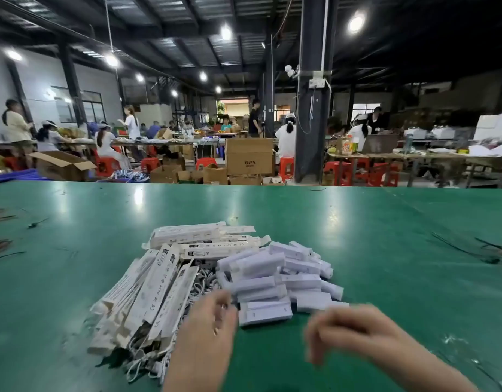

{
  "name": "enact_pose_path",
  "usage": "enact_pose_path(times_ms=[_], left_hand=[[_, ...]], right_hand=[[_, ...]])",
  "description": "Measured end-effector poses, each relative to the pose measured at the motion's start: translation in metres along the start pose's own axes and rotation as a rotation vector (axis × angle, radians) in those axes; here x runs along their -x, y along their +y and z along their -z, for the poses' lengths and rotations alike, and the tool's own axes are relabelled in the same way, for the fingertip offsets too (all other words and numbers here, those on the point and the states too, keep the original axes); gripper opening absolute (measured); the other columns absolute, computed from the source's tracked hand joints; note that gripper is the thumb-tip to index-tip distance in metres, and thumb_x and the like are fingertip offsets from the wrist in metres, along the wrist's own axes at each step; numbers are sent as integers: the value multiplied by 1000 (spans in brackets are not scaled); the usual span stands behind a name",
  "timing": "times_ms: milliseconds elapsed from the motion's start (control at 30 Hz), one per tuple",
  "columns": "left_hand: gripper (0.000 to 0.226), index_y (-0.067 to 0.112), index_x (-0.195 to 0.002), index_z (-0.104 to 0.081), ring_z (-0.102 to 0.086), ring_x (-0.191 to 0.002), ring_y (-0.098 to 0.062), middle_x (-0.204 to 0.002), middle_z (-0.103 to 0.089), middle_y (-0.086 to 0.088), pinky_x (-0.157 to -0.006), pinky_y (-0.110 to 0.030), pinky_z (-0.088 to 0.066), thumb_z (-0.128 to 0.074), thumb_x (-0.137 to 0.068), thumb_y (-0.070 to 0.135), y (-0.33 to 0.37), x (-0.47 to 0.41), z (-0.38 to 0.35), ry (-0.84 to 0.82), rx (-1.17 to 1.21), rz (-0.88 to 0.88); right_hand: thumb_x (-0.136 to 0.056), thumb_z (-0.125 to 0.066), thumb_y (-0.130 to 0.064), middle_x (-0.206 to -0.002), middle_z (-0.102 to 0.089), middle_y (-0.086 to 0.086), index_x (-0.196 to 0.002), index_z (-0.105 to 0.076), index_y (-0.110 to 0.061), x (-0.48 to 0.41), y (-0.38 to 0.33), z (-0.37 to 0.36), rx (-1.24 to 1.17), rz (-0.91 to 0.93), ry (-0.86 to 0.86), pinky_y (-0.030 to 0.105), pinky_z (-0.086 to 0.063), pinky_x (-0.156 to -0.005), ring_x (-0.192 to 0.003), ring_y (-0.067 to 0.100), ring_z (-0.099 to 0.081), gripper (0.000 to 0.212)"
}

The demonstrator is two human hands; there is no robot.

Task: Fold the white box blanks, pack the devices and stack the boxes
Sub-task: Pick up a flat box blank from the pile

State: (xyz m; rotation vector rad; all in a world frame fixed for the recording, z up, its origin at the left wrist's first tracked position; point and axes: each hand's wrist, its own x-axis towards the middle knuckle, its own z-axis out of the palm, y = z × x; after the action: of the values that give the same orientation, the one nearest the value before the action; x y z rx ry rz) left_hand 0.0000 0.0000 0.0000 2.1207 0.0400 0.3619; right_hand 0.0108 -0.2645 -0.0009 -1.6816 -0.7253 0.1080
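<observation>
Green table (385, 236) surrounds the white boxes (272, 275); left hand (207, 329), right hand (348, 332) blurred, grip unclear.

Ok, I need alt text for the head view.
The left hand and right hand hover motion-blurred over a green table beside a heap of small white boxes, with long printed white packs and white cords to its left. Workers sit at benches behind.

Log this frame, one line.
left hand: at white blocks, grip unclear | right hand: blurred, nothing seen held | box blanks: heaped on green table
</observation>
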Motion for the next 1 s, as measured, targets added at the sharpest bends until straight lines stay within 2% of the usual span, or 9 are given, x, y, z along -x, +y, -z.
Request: enact_pose_path(times_ms=[100, 200, 333, 433, 633, 833, 900, 933, 1000], left_hand=[[33, 15, -129, -50, -56, -99, -14, -119, -55, -2, -94, -32, -49, -45, -99, 30, -27, -65, 28, 203, -364, 117], [38, 10, -129, -48, -51, -112, -21, -124, -55, -8, -101, -36, -43, -41, -100, 34, -47, -101, 28, 147, -716, 220], [35, 6, -128, -46, -55, -108, -20, -120, -58, -8, -90, -31, -52, -46, -97, 23, -64, -121, 24, 79, -796, 236], [30, 6, -125, -51, -57, -110, -22, -120, -60, -9, -86, -32, -55, -44, -97, 15, -67, -126, 17, 74, -827, 238], [32, 3, -127, -46, -58, -107, -27, -124, -51, -15, -84, -32, -54, -48, -96, 10, -67, -136, 13, 85, -775, 237], [17, 5, -110, -58, -62, -95, -25, -103, -64, -9, -76, -32, -54, -51, -97, 14, -69, -137, 18, 111, -761, 185], [16, 7, -104, -63, -63, -79, -18, -88, -64, -4, -59, -25, -52, -50, -98, 13, -64, -134, 20, 139, -767, 162], [18, 8, -104, -65, -60, -70, -15, -80, -61, -1, -47, -20, -44, -49, -99, 13, -59, -131, 22, 160, -775, 147], [24, 10, -113, -64, -50, -57, -14, -69, -53, 1, -39, -18, -26, -45, -99, 9, -45, -127, 28, 266, -803, 44]], right_hand=[[-92, -57, 2, -94, -71, -2, -93, -68, -22, -69, -9, -34, 203, -50, 300, 16, -48, -80, -93, 19, -63, 26], [-95, -52, -3, -122, -56, -5, -118, -57, -20, -110, 20, -40, 569, -99, 368, 16, -39, -95, -112, 14, -51, 29], [-98, -43, -11, -152, -28, -2, -145, -36, -24, -139, 60, -43, 927, -120, 372, 36, -25, -112, -135, 19, -27, 49], [-100, -36, -11, -153, -26, -6, -147, -30, -30, -152, 74, -48, 1102, -124, 397, 37, -15, -112, -135, 21, -24, 51], [-99, -42, -13, -136, -45, -5, -136, -48, -26, -164, 81, -51, 1219, -46, 462, 32, -22, -102, -116, 22, -36, 40], [-102, -38, -26, -146, -35, -7, -141, -43, -29, -162, 82, -54, 1198, -64, 434, 35, -17, -106, -129, 21, -26, 39], [-100, -43, -27, -148, -35, -2, -140, -46, -26, -156, 80, -59, 1166, -30, 466, 37, -13, -109, -132, 21, -23, 40], [-98, -49, -24, -145, -40, 2, -137, -50, -23, -151, 77, -61, 1143, 6, 499, 38, -14, -109, -131, 21, -23, 39], [-88, -63, -12, -133, -52, 8, -126, -60, -15, -143, 70, -65, 1110, 114, 580, 37, -23, -104, -123, 22, -31, 38]])
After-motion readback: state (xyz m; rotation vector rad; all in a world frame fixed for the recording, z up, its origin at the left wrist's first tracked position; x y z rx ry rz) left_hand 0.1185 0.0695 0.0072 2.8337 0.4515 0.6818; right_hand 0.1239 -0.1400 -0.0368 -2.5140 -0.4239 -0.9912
